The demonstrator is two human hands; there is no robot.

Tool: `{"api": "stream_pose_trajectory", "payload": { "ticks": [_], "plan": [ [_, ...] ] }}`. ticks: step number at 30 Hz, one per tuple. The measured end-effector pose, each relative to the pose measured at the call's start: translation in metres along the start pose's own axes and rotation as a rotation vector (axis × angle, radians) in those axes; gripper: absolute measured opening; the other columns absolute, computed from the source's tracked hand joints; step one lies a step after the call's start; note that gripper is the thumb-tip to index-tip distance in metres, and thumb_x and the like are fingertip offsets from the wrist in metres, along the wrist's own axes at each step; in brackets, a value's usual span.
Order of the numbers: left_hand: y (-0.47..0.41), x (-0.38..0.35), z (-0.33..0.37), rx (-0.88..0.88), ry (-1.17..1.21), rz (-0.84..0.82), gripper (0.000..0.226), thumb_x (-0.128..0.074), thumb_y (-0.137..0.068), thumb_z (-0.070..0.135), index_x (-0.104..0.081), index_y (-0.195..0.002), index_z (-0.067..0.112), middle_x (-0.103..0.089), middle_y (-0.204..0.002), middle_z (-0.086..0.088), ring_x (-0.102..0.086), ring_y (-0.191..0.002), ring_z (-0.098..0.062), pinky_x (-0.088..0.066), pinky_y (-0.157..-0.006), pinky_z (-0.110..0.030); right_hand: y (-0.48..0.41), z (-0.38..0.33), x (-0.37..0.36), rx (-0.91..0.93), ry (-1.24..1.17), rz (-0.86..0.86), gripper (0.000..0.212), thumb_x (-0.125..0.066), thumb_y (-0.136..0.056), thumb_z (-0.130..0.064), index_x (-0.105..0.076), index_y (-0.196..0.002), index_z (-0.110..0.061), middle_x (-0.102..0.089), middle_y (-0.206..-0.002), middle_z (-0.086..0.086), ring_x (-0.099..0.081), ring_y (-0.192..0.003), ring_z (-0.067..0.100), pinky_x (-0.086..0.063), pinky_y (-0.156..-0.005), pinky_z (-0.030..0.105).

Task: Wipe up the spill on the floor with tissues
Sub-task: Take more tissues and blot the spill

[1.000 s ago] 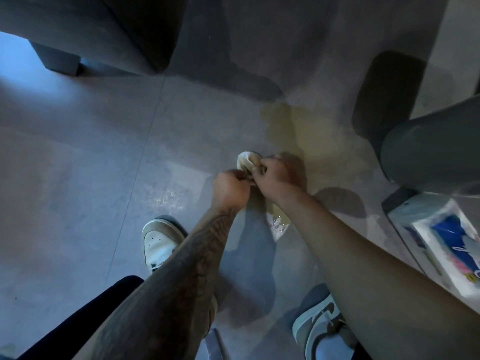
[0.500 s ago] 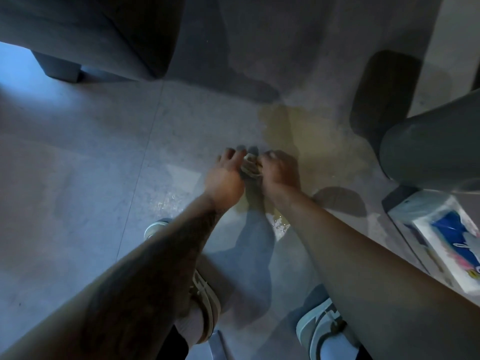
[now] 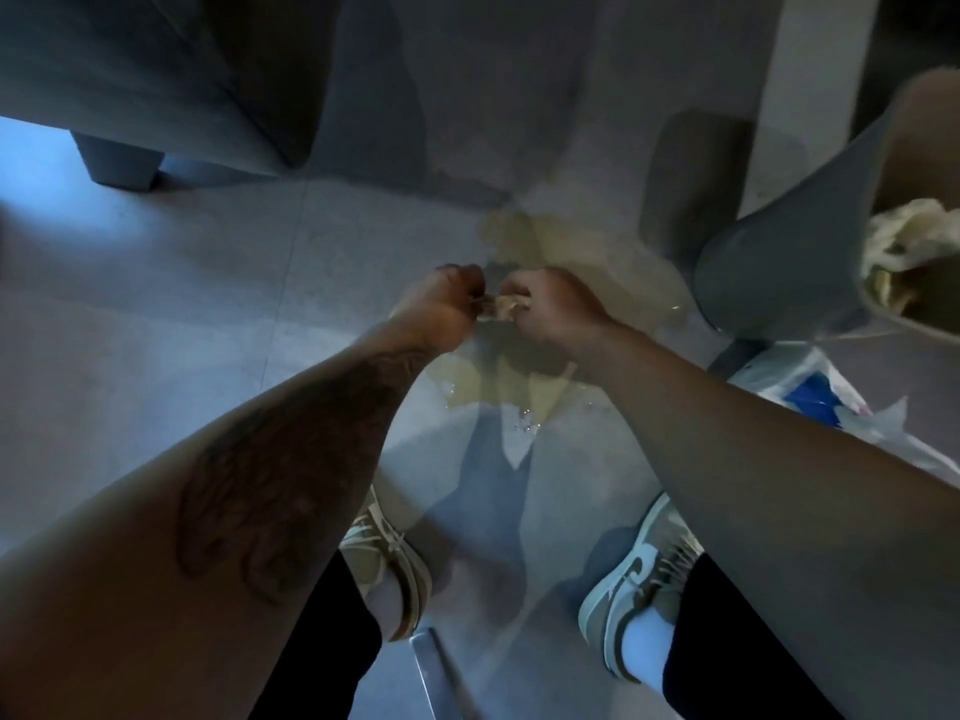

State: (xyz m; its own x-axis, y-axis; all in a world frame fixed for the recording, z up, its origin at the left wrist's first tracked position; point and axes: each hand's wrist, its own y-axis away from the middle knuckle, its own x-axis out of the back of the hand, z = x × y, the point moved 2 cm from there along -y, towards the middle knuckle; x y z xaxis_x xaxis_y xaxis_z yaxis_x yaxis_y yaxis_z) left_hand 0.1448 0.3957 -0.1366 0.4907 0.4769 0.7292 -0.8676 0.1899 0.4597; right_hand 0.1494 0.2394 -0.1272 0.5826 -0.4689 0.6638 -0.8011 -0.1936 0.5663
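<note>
**A:** Where are the hands?

**B:** Both are in the middle of the frame, knuckles up and close together. The left hand (image 3: 441, 304), on the tattooed forearm, and the right hand (image 3: 556, 309) each have their fingers curled tight round the same tissue (image 3: 501, 306).

**A:** How does the tissue look?

**B:** It is crumpled into a wad and stained tan, and only a small part shows between the two fists. I cannot tell whether it touches the floor (image 3: 208, 314).

**A:** And the spill?

**B:** The spill (image 3: 597, 262) is a yellowish puddle on the grey tiles. It spreads from just above the hands toward the right, and a thinner wet patch with small shiny drops lies just below them.

**A:** What is nearby?

**B:** A grey bin (image 3: 779, 272) stands at the right edge, next to the puddle, with used tissues (image 3: 904, 236) inside it. A white and blue plastic pack (image 3: 810, 392) lies just below the bin. The left shoe (image 3: 384, 558) and right shoe (image 3: 634, 579) are at the bottom, one under each forearm. Dark furniture (image 3: 156, 70) fills the upper left corner.
</note>
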Motion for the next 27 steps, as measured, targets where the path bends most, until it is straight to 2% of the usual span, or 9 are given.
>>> {"api": "stream_pose_trajectory", "payload": {
  "ticks": [2, 6, 10, 14, 17, 19, 22, 25, 27],
  "plan": [
    [0.004, 0.016, 0.017, -0.016, -0.006, 0.027, 0.011, -0.063, -0.086, 0.012, -0.068, -0.097, 0.012, -0.064, -0.095, -0.009, -0.060, -0.083, -0.027, -0.047, -0.070, -0.030, 0.009, -0.002, 0.019, 0.009, 0.011, 0.067, 0.025, -0.065, -0.081, -0.019, -0.065, -0.103, -0.030, -0.069, -0.105, -0.002, -0.063, -0.095, 0.024, -0.051, -0.079, 0.031],
    [0.013, 0.040, 0.057, -0.085, -0.013, 0.106, 0.018, -0.067, -0.085, 0.013, -0.070, -0.103, 0.013, -0.062, -0.104, -0.015, -0.061, -0.088, -0.031, -0.047, -0.075, -0.031, 0.035, -0.001, 0.061, 0.041, 0.020, 0.208, 0.021, -0.066, -0.083, -0.016, -0.065, -0.100, -0.027, -0.068, -0.107, -0.003, -0.062, -0.098, 0.023, -0.049, -0.080, 0.029],
    [0.020, 0.056, 0.108, -0.144, -0.010, 0.145, 0.021, -0.065, -0.084, 0.012, -0.070, -0.104, 0.010, -0.064, -0.105, -0.017, -0.062, -0.091, -0.032, -0.043, -0.073, -0.028, 0.064, 0.011, 0.104, 0.041, 0.005, 0.288, 0.017, -0.068, -0.081, -0.018, -0.063, -0.097, -0.025, -0.068, -0.102, -0.003, -0.063, -0.093, 0.022, -0.051, -0.078, 0.031],
    [0.021, 0.065, 0.152, -0.122, 0.052, 0.227, 0.022, -0.068, -0.084, 0.021, -0.067, -0.106, 0.016, -0.067, -0.107, -0.011, -0.064, -0.092, -0.030, -0.051, -0.079, -0.033, 0.090, 0.025, 0.142, 0.043, -0.046, 0.374, 0.019, -0.068, -0.080, -0.015, -0.064, -0.097, -0.023, -0.069, -0.099, -0.001, -0.063, -0.093, 0.021, -0.048, -0.075, 0.029],
    [0.020, 0.070, 0.186, -0.130, 0.099, 0.256, 0.017, -0.068, -0.082, 0.019, -0.070, -0.099, 0.016, -0.069, -0.102, -0.010, -0.065, -0.089, -0.028, -0.048, -0.071, -0.027, 0.107, 0.037, 0.172, 0.055, -0.062, 0.407, 0.020, -0.067, -0.083, -0.016, -0.066, -0.102, -0.021, -0.069, -0.100, -0.001, -0.061, -0.092, 0.017, -0.043, -0.074, 0.024],
    [0.016, 0.072, 0.209, -0.139, 0.163, 0.276, 0.016, -0.068, -0.080, 0.014, -0.072, -0.095, 0.012, -0.071, -0.096, -0.012, -0.066, -0.085, -0.028, -0.041, -0.065, -0.020, 0.116, 0.045, 0.192, 0.063, -0.092, 0.455, 0.018, -0.068, -0.082, -0.016, -0.066, -0.099, -0.021, -0.070, -0.097, -0.001, -0.064, -0.091, 0.018, -0.047, -0.076, 0.025],
    [0.011, 0.073, 0.244, -0.151, 0.239, 0.302, 0.017, -0.071, -0.077, 0.011, -0.075, -0.094, 0.011, -0.071, -0.096, -0.016, -0.066, -0.084, -0.027, -0.039, -0.064, -0.017, 0.130, 0.063, 0.221, 0.041, -0.266, 0.526, 0.017, -0.071, -0.078, -0.010, -0.067, -0.094, -0.017, -0.066, -0.083, -0.004, -0.064, -0.078, 0.008, -0.053, -0.078, 0.028],
    [0.003, 0.068, 0.284, -0.188, 0.290, 0.318, 0.019, -0.069, -0.076, 0.010, -0.075, -0.094, 0.012, -0.069, -0.095, -0.014, -0.063, -0.081, -0.022, -0.040, -0.068, -0.016, 0.148, 0.084, 0.249, 0.038, -0.400, 0.589, 0.022, -0.068, -0.077, 0.003, -0.067, -0.092, -0.012, -0.060, -0.073, -0.009, -0.055, -0.056, -0.012, -0.044, -0.061, 0.008],
    [0.002, 0.060, 0.311, -0.203, 0.325, 0.303, 0.019, -0.067, -0.077, 0.004, -0.075, -0.095, 0.006, -0.069, -0.086, -0.013, -0.057, -0.075, -0.015, -0.042, -0.066, -0.020, 0.160, 0.100, 0.260, 0.018, -0.475, 0.630, 0.025, -0.064, -0.076, 0.011, -0.068, -0.095, -0.006, -0.061, -0.075, -0.004, -0.054, -0.053, -0.010, -0.045, -0.059, 0.008]
  ]
}}
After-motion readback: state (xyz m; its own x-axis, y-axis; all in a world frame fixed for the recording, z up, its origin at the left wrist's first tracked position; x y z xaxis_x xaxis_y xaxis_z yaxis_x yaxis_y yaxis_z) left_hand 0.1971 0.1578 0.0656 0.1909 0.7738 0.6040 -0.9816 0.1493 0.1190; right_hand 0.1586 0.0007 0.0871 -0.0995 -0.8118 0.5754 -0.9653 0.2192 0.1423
